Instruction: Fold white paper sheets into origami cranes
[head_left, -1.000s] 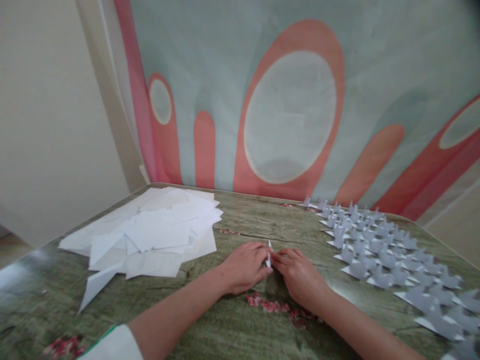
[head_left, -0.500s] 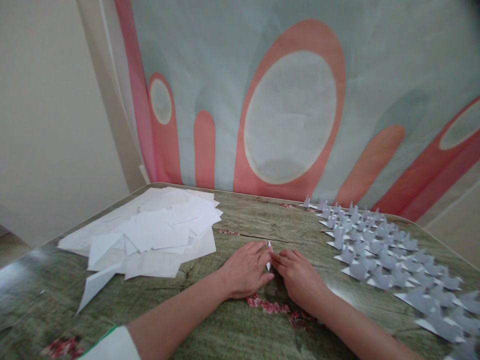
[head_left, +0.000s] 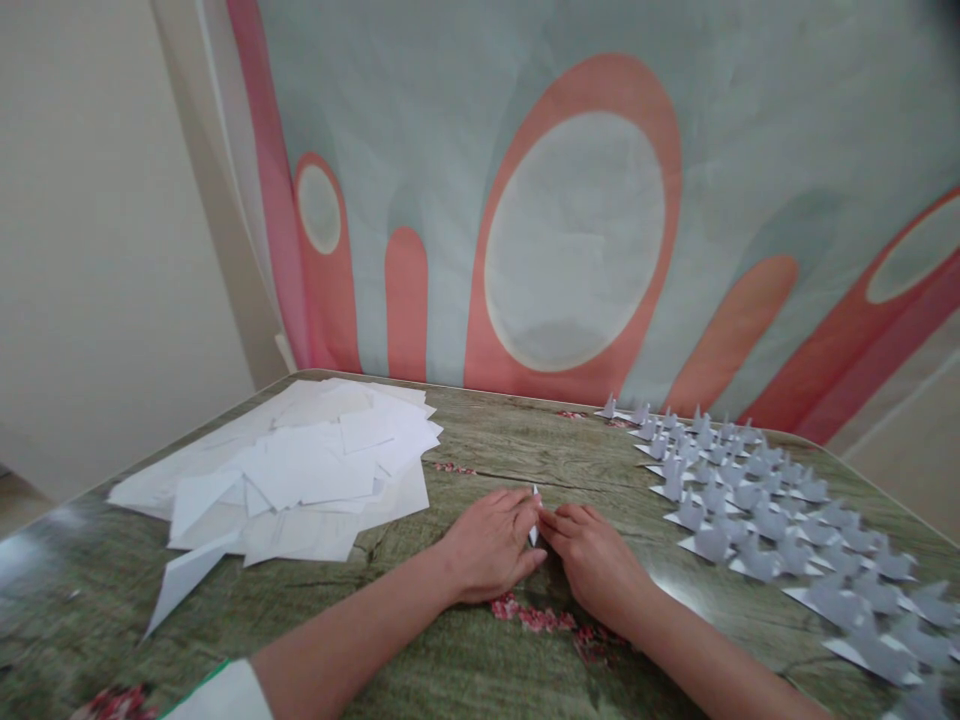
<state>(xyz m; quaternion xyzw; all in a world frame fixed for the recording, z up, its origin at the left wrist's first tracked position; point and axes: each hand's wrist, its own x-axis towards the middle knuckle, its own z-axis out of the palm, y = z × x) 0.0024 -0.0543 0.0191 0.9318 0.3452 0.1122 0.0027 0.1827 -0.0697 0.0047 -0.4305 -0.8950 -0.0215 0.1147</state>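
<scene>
A narrow piece of folded white paper (head_left: 534,534) lies on the table in front of me, its pointed tips showing above and below my fingers. My left hand (head_left: 491,545) presses on it from the left, fingers together and thumb stretched below. From the right, my right hand (head_left: 589,550) pinches at its edge with curled fingers. Both hands meet over the paper, which hides most of its middle.
Loose white paper sheets (head_left: 315,470) are piled on the left of the wood-patterned table (head_left: 517,430). Rows of folded paper birds (head_left: 769,520) stand along the right side. Behind the table hangs a patterned curtain (head_left: 577,240).
Both hands stay on the folded paper with barely any change in their grip. The whole view has shifted slightly.
</scene>
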